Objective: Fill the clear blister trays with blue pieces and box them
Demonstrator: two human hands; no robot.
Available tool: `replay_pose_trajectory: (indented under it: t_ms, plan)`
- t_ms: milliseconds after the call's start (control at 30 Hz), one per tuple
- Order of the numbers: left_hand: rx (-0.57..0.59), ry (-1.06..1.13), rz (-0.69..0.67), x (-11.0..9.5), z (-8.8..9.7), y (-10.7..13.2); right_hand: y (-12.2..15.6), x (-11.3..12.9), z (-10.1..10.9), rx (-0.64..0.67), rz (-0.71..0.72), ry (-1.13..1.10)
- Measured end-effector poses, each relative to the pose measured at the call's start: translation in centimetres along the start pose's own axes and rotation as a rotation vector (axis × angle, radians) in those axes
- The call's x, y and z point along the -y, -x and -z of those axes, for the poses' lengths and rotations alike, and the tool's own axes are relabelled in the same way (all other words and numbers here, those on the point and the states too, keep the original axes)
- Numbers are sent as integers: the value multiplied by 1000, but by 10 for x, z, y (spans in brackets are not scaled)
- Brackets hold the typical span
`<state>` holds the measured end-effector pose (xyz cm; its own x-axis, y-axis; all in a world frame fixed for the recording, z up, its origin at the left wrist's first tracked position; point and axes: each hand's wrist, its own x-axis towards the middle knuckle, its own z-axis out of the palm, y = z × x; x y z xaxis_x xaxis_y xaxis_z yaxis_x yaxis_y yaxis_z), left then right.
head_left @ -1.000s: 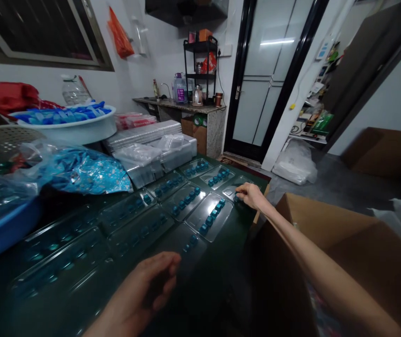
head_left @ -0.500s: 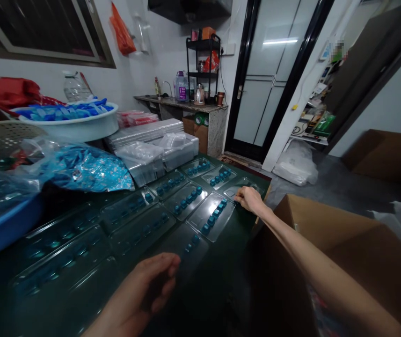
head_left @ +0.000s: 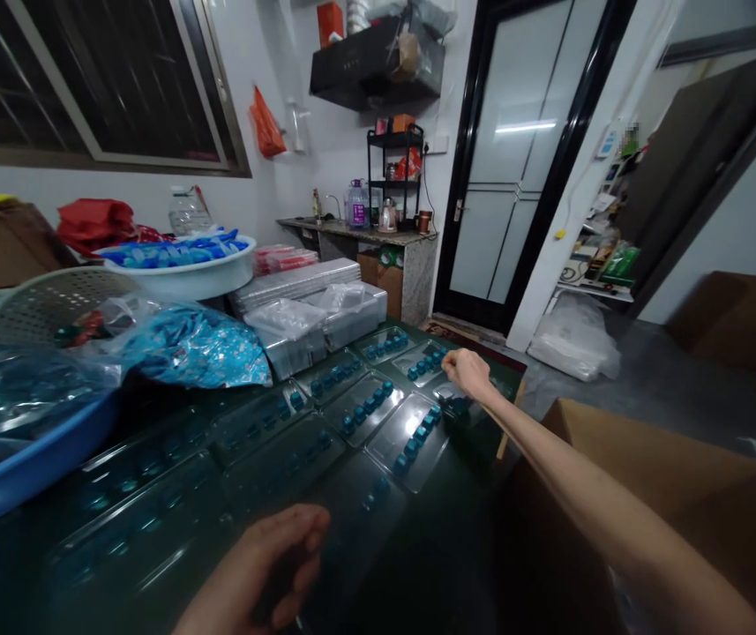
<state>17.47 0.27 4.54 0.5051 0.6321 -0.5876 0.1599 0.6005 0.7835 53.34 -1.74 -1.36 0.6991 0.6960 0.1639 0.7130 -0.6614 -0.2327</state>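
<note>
Dark table (head_left: 447, 547) | clear trays (head_left: 409, 443), teal pieces (head_left: 417, 432) | right hand (head_left: 472, 372) curled | left hand (head_left: 262, 564) loosely curled

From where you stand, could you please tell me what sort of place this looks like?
Probably a home packing workshop: clear plastic blister trays of teal pieces cover the dark table, a cardboard box stands open beside it, and a kitchen counter sits behind.

Dim foreground, glare on door (head_left: 527, 126), bowed edges.
</note>
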Motion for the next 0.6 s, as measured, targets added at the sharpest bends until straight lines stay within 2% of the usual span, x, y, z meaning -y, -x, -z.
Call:
replay_pose_trajectory:
  t_ms: [100, 200, 333, 600]
  plan:
    - [51, -37, -20, -4, 4, -3, -26, 12, -13, 63, -69, 3]
    - [58, -59, -32, -7, 8, -6, -40, 19, -26, 124, -128, 13]
    - [-9, -38, -30, -7, 10, -9, -43, 22, -38, 151, -169, 29]
    - [-14, -52, -14, -8, 5, -13, -44, 24, -49, 147, -141, -76]
